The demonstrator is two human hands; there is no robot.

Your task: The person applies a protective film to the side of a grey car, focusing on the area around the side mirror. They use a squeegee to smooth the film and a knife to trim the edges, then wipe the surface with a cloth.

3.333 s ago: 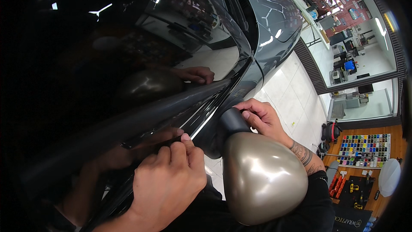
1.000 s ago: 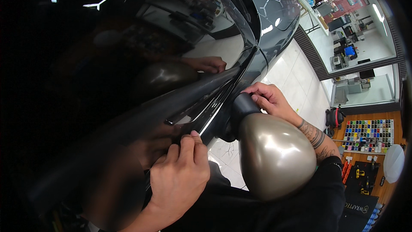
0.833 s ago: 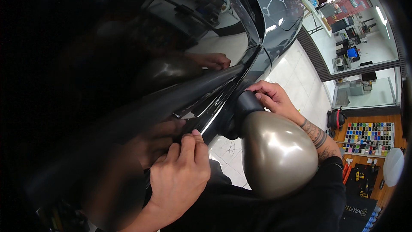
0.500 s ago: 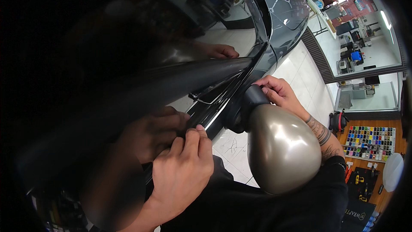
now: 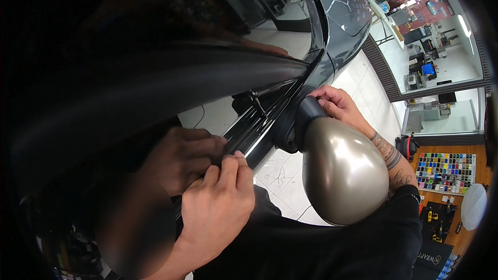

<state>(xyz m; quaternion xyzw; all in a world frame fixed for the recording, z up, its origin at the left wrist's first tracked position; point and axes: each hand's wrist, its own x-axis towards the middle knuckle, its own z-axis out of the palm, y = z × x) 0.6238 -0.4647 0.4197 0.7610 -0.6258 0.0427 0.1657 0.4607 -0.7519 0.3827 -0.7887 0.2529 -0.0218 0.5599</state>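
Note:
Along the base of a car's dark side window (image 5: pixel 249 78) runs a glossy black trim strip (image 5: pixel 257 145) with a bright edge. My left hand (image 5: pixel 215 199) is closed at this strip, fingers bent and fingertips pressed on it; their undersides are hidden. A side mirror with a satin bronze-grey shell (image 5: pixel 345 171) juts out beside the door. My right hand (image 5: pixel 337 105) reaches around behind the shell, its thumb and fingers closed at the black mirror arm (image 5: pixel 309 111). The tattooed right forearm passes partly behind the mirror.
Ahead is the car's grey front fender (image 5: pixel 345 26) with light lines. Pale floor tiles (image 5: pixel 358 93) lie beside the car. At the right are a wooden wall (image 5: pixel 461 218) with a colour sample board (image 5: pixel 446 171), hanging tools, and a glass-fronted room (image 5: pixel 441 62).
The view has shifted slightly, so the mirror sits a little higher in the picture. Both hands keep nearly the same places, the left at the trim and the right at the mirror arm.

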